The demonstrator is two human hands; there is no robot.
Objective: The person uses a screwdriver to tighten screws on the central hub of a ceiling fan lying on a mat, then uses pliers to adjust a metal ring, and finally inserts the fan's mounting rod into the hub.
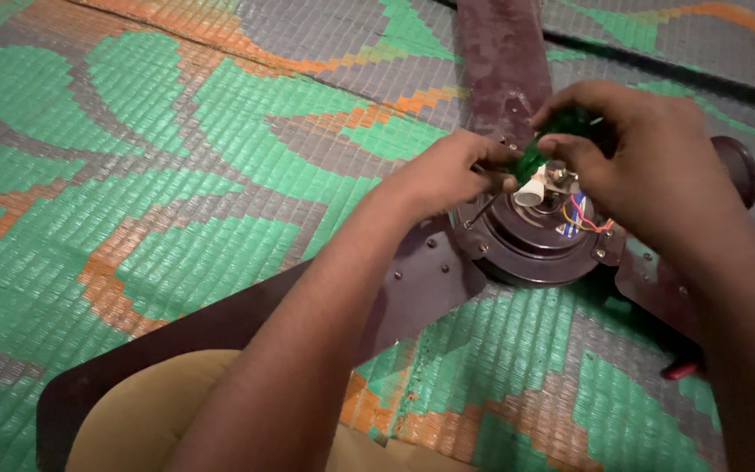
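Note:
A dark brown ceiling fan lies on a woven mat, its round motor hub (526, 240) facing up with red, blue and yellow wires (580, 218) showing. My left hand (447, 170) rests on the hub's left rim and pinches a thin metal tool shaft (482, 210). Over the hub's top, my right hand (644, 153) closes on a green translucent handle (535, 157), beside a small white cylinder (530, 194). One blade (504, 61) points away from me, another blade (220, 336) runs to the lower left, and a third blade (657, 288) passes under my right forearm.
The mat (133, 175) has green, orange and grey patterns. A tan cushion or knee (141, 419) sits at the bottom left over the near blade. A dark round part (740, 162) lies behind my right hand, and a small red item (682, 371) at right.

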